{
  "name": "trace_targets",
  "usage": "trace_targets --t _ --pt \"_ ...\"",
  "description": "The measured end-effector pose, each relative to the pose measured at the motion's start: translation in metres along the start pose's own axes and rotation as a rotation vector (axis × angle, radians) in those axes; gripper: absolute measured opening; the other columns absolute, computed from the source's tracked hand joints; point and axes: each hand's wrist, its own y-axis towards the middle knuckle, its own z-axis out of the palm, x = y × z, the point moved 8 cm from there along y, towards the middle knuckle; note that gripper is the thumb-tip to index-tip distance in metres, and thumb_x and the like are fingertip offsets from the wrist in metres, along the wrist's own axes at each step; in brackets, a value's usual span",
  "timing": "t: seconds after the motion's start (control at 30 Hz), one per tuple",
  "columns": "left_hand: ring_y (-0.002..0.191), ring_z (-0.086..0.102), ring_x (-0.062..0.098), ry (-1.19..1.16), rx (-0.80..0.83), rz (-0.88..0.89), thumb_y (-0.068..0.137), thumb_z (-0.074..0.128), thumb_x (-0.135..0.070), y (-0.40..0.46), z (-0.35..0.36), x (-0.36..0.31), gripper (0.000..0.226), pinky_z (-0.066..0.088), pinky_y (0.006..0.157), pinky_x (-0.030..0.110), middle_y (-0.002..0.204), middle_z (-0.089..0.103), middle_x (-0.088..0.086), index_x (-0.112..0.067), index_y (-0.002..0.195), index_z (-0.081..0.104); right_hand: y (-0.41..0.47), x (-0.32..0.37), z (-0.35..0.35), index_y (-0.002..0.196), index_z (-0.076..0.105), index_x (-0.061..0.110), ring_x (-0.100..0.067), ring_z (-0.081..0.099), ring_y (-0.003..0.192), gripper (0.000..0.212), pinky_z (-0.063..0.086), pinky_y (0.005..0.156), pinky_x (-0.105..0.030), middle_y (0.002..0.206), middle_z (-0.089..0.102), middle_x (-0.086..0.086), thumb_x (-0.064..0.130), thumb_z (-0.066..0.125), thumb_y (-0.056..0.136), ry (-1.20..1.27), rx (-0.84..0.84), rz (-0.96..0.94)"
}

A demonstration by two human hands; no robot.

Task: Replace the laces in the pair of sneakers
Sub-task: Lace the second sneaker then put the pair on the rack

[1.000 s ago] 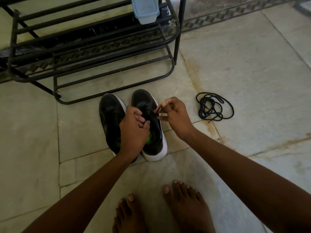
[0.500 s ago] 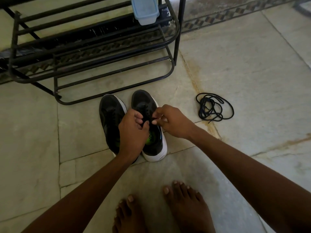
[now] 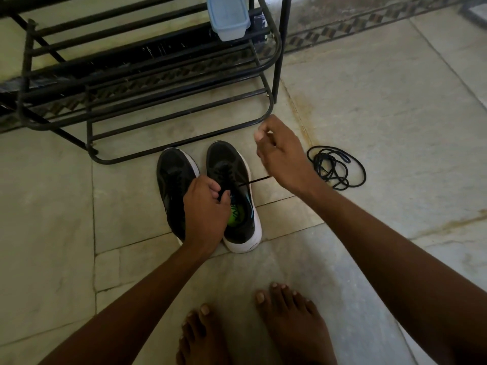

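Left hand [image 3: 205, 206] gripped the right sneaker [image 3: 234, 196] at its tongue. Right hand [image 3: 279, 154] pinched its lace [image 3: 254, 181], drawn taut sideways

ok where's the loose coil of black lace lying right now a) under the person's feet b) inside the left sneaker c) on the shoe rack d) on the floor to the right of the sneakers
d: the coiled black lace lies on the floor tiles to the right of the sneakers, beyond the right hand, clear of the shoe rack.
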Motion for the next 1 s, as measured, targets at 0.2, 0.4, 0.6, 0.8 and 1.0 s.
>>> trace_targets --t 0.2,0.4,0.6,0.8,1.0 --pt "0.069 0.06 0.008 0.016 0.011 0.005 0.087 0.079 -0.015 0.001 0.001 0.003 0.02 0.049 0.066 0.015 0.088 0.062 0.001 -0.019 0.091 0.059 -0.015 -0.049 0.034 0.096 0.07 0.013 -0.019 0.056 0.081 0.018 0.05 0.074 -0.035 0.082 0.059 -0.002 0.03 0.063 0.096 -0.862 0.674 0.034" --pt "0.071 0.059 0.006 0.045 0.033 -0.013 0.085 0.081 -0.019 0.003 0.005 0.004 0.022 0.044 0.065 0.012 0.09 0.062 -0.001 -0.02 0.094 0.062 -0.008 -0.005 0.028 0.086 0.077 0.008 -0.019 0.059 0.071 0.023 0.044 0.068 -0.03 0.076 0.07 -0.006 0.025 0.064 0.094 -0.626 0.443 -0.212" --pt "0.069 0.06 0.005 0.042 0.07 -0.03 0.088 0.08 -0.02 0.004 0.002 0.004 0.021 0.043 0.065 0.012 0.084 0.063 -0.003 -0.014 0.102 0.065 -0.009 -0.012 0.034 0.086 0.076 0.009 -0.019 0.058 0.068 0.027 0.049 0.068 -0.032 0.075 0.068 -0.007 0.029 0.06 0.093 -0.658 0.472 -0.181" --pt "0.065 0.057 0.002 0.036 0.133 -0.003 0.087 0.081 -0.016 0.004 -0.003 0.0 0.021 0.042 0.062 0.009 0.076 0.059 -0.009 -0.021 0.095 0.062 -0.016 -0.03 0.018 0.097 0.073 0.018 -0.019 0.051 0.105 0.019 0.038 0.091 -0.044 0.11 0.058 0.002 0.035 0.064 0.095 -0.754 0.467 -0.038" --pt "0.066 0.059 0.002 0.087 0.251 -0.009 0.09 0.077 -0.014 0.009 -0.003 0.005 0.017 0.043 0.064 0.007 0.075 0.064 -0.006 -0.011 0.105 0.07 -0.019 -0.037 0.015 0.105 0.071 0.018 -0.022 0.058 0.096 0.023 0.037 0.095 -0.047 0.099 0.066 -0.002 0.034 0.053 0.103 -0.783 0.447 0.042"
